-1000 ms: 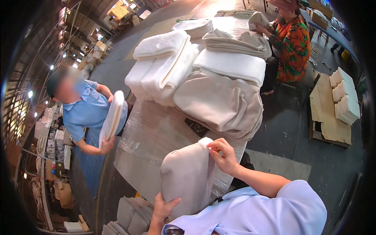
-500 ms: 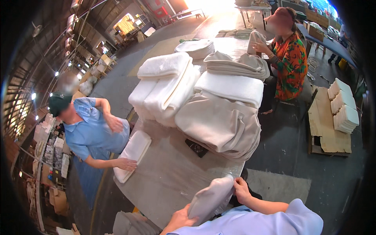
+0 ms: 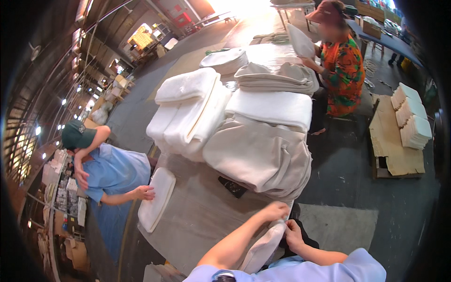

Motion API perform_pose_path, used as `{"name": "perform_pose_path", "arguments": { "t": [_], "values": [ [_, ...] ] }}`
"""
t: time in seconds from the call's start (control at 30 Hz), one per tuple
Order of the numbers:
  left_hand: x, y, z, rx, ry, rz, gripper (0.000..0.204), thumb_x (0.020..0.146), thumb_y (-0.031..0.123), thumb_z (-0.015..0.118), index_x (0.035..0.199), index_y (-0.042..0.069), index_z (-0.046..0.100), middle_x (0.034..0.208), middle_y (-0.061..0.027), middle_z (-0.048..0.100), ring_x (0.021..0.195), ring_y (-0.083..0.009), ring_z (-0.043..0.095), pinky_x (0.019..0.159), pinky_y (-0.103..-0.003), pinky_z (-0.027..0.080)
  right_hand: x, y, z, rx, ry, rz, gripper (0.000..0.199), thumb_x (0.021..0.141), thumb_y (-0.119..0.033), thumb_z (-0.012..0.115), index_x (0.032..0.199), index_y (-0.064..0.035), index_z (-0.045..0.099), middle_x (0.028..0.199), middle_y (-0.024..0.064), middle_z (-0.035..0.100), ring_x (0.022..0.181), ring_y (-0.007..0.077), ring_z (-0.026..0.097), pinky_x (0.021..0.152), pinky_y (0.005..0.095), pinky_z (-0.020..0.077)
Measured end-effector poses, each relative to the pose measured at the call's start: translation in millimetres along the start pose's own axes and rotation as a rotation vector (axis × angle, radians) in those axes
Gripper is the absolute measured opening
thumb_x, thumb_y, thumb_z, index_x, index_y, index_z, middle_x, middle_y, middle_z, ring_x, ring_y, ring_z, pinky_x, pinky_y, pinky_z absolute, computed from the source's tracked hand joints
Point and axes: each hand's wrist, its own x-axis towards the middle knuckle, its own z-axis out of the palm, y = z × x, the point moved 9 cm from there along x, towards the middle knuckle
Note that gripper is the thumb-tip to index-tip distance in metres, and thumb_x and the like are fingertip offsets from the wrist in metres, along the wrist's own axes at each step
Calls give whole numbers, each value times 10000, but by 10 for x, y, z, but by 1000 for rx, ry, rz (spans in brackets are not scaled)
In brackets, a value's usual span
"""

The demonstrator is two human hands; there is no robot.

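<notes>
I have lowered the pale cloth piece [image 3: 265, 246] from in front of me to the near table [image 3: 197, 221] edge. My left hand [image 3: 276, 210] pinches its top corner and my right hand [image 3: 295, 235] grips its side, so it now hangs ready for folding beside the cloth stacks [image 3: 258, 155]

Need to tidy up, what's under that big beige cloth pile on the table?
The beige cloth pile lies on the grey table. A small black object pokes out from its front edge. Anything deeper beneath is covered.
</notes>
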Motion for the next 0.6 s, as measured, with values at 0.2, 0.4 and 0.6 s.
{"name": "perform_pose_path", "arguments": {
  "t": [0.2,0.4,0.6],
  "values": [
    [168,-21,276,503,-46,18,125,784,156,715,841,48,744,884,-181,756,842,-350,730,736,-467,561,-74,69,-3,360,91,209,56,1028,-107,639,1049,-71,601,951,6,647,837,99,591,750,256,472],
    [112,26,224,651,-209,-76,184,759,210,784,864,62,758,859,-164,758,830,-335,732,733,-460,562,-101,25,83,372,5,265,80,1038,-101,624,1110,-88,592,988,16,658,855,112,622,740,281,516],
    [114,221,305,511,-341,88,199,777,194,797,927,67,766,866,-111,751,818,-257,715,727,-415,559,-409,45,-34,333,-83,376,152,1032,-108,627,1173,-94,572,1027,24,661,890,144,661,781,318,576]
  ]
}}
